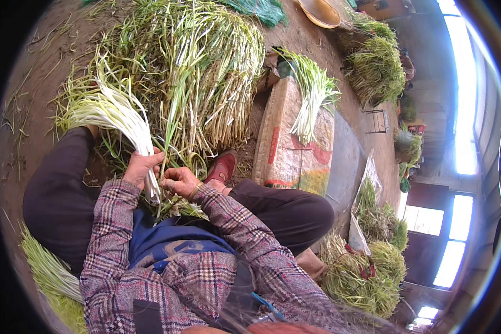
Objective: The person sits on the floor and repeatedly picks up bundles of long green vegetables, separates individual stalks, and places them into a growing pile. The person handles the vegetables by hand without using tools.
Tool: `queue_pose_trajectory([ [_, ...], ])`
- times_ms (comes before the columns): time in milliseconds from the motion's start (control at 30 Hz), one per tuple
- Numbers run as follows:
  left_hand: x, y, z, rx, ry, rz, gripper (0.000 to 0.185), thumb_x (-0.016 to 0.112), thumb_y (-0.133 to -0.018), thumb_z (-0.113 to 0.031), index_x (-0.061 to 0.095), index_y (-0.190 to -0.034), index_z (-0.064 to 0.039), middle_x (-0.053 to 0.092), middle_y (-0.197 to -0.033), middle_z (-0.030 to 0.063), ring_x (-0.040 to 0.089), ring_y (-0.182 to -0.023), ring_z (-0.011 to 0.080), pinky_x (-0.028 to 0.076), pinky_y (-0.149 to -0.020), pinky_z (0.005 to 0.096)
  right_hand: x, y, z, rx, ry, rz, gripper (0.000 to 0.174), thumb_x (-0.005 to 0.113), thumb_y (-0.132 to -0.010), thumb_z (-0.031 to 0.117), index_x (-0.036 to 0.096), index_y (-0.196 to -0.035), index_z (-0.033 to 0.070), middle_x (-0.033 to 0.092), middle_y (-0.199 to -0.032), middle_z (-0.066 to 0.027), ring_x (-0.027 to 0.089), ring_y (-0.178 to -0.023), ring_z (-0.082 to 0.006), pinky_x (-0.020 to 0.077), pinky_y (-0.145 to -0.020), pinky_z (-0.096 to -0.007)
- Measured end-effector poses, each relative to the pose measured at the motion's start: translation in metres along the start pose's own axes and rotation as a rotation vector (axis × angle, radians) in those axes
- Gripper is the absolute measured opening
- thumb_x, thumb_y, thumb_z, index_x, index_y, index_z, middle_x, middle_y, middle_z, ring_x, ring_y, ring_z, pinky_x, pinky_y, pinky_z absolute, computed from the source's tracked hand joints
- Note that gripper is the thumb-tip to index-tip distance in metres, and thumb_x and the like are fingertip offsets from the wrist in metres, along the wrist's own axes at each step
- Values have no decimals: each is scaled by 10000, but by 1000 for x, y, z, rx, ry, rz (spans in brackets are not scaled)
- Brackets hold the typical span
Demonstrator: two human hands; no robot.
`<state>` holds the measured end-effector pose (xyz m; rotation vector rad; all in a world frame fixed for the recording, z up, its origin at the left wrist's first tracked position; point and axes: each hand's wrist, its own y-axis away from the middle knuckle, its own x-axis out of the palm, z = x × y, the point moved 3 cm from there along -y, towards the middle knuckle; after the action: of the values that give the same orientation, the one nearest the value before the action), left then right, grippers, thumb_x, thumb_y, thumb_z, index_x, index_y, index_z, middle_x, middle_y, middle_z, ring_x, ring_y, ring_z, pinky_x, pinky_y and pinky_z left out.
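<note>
My left hand [142, 166] is closed around a bunch of long white-stemmed greens [119, 110], which look like garlic sprouts or chives. Their pale leafy tops fan out to the upper left, and the cut-looking white ends hang below my fist. Close beside it, my right hand [181, 182] pinches the lower end of a single green stalk [176, 106] between thumb and fingers. That stalk stretches up over a large heap of untrimmed greens [225, 79] with brownish lower stems. Loose scraps lie between my legs under both hands.
A bundle of white-stemmed greens [309, 98] rests on a woven sack [294, 163] to the right. More cleaned greens [54, 267] lie at lower left. Big bundles [375, 71] stand farther off, others [363, 275] at lower right. A shallow basin [320, 13] sits at the top.
</note>
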<state>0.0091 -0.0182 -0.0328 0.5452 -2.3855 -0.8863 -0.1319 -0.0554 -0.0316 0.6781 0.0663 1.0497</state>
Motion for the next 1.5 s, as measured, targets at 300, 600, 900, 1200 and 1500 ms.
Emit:
queue_pose_trajectory([
  [300, 2, -4, 5, 77, 28, -52, 214, 680, -747, -115, 505, -862, -73, 533, -630, -25, 445, -442, 26, 348, -373, 161, -30, -38, 24, -90, -93, -541, 253, 689, -734, 222, 566, -858, 38, 558, -682, -28, 462, -464, -81, 367, -393, -205],
  [600, -3, -15, 7, 135, 61, -70, 185, 644, -773, -96, 518, -899, -49, 593, -724, 41, 581, -545, 109, 456, -433, 206, -20, -42, 2, -171, -502, -460, 125, 625, -780, 93, 520, -844, 72, 581, -699, -21, 587, -553, -116, 448, -397, -204],
  [900, -9, -14, -13, 165, -10, -169, 179, 652, -750, -57, 563, -902, -26, 562, -640, 7, 469, -420, 55, 375, -348, 179, 9, -13, 15, -192, -215, -346, 77, 597, -786, 60, 546, -826, 19, 589, -691, -57, 567, -550, -126, 481, -484, -229],
  [1200, -3, -1, -20, 87, 110, 3, 229, 613, -786, -105, 529, -991, -45, 547, -710, -24, 450, -451, 25, 375, -391, 163, -3, -19, 32, 1, -519, -438, 126, 532, -813, 127, 478, -919, 84, 558, -735, -31, 486, -504, -88, 396, -372, -194],
  [1500, -7, -6, -25, 114, 56, 11, 155, 580, -802, -112, 576, -937, -35, 564, -738, -13, 467, -472, 34, 389, -407, 162, 0, -71, 34, -288, -684, -428, 83, 487, -814, 27, 525, -871, -20, 616, -851, -140, 585, -757, -200, 482, -721, -299],
])
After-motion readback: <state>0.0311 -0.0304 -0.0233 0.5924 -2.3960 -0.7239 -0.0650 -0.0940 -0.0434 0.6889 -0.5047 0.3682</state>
